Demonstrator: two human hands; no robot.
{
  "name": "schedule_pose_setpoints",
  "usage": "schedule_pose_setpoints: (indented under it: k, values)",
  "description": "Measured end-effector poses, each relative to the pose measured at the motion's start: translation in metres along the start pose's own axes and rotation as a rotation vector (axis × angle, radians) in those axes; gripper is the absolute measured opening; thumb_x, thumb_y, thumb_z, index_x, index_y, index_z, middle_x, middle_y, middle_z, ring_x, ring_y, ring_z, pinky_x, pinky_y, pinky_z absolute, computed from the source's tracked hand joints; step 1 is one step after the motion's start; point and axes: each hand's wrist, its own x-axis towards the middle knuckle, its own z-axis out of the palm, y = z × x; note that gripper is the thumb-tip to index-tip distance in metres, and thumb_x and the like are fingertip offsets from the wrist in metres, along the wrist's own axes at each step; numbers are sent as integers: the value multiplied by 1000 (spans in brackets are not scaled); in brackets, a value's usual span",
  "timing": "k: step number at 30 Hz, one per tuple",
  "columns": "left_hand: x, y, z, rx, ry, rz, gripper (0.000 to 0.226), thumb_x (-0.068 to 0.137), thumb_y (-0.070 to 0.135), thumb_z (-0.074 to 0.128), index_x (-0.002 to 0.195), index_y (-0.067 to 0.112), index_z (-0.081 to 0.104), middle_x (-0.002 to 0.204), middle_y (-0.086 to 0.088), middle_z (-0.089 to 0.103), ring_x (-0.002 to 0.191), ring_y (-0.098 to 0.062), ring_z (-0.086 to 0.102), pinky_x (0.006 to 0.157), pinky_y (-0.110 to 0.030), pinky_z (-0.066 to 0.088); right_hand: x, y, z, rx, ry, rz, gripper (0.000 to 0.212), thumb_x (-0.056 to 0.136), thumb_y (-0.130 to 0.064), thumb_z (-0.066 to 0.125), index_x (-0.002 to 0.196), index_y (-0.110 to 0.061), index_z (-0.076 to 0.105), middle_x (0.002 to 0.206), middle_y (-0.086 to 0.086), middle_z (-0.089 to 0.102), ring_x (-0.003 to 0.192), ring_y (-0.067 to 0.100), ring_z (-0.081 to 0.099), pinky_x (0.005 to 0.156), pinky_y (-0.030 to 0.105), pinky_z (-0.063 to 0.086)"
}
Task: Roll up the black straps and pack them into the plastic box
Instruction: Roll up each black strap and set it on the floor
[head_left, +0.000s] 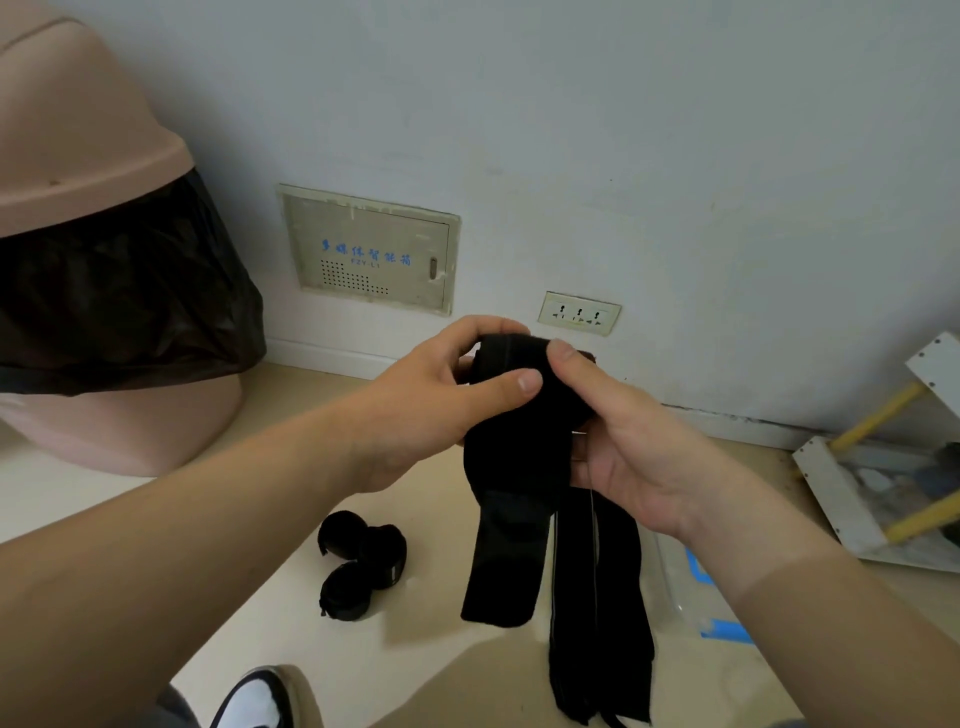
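1. Both hands met in the middle of the frame on one half-wound black strap. The left hand (436, 384) gripped the roll (519, 395) with its fingers curled over the top and its thumb pressed on the front. The right hand (623, 441) held the other side, thumb on top and fingers cupped underneath.
2. The roll's axis ran roughly left to right between the palms, and its loose tail (506, 561) hung straight down toward the floor. More winding would, I judged, have to draw that tail upward.
3. The plastic box (675, 587) lay at the lower right, below the roll and partly hidden by the right forearm, so the right hand was the nearer one to it.
4. Counted: one roll in hand; three finished rolls (358, 561) touching each other on the floor at lower middle-left; one box. Long loose straps (597, 597) ran down from under the right hand, at least two, though I could not tell exactly how many.
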Motion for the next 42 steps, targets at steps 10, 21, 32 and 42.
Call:
schedule_pose_setpoints:
  k: [10, 21, 32, 42]
  values:
    - [5, -20, 23, 8, 104, -280, 24, 103, 32, 68, 109, 9, 73, 86, -7, 81, 75, -24, 79, 72, -38, 65, 12, 4, 1, 214, 228, -68, 38, 101, -37, 67, 123, -7, 70, 113, 15, 81, 106, 33, 78, 88, 51, 63]
    - [12, -20, 21, -61, 151, -246, 22, 104, 26, 66, 102, 6, 74, 83, -7, 72, 64, -16, 64, 63, -29, 55, 16, 9, -2, 234, 324, -211, 35, 97, 3, 68, 124, -16, 55, 129, 13, 66, 108, 32, 75, 88, 48, 64]
    - [8, -16, 17, -193, 301, -202, 23, 105, 25, 64, 90, 7, 61, 107, -27, 75, 88, -32, 71, 65, -29, 56, 17, 20, 13, 97, 265, -315, 47, 94, 9, 71, 128, -19, 52, 132, 6, 61, 100, 18, 78, 94, 43, 63]
    - [7, -9, 11, -264, 326, -235, 60, 78, 51, 88, 110, 1, 75, 104, -16, 80, 83, -24, 74, 78, -34, 65, 17, 33, 24, -327, 328, -355, 53, 88, -17, 86, 117, -39, 48, 116, -14, 68, 116, 13, 68, 96, 38, 59]
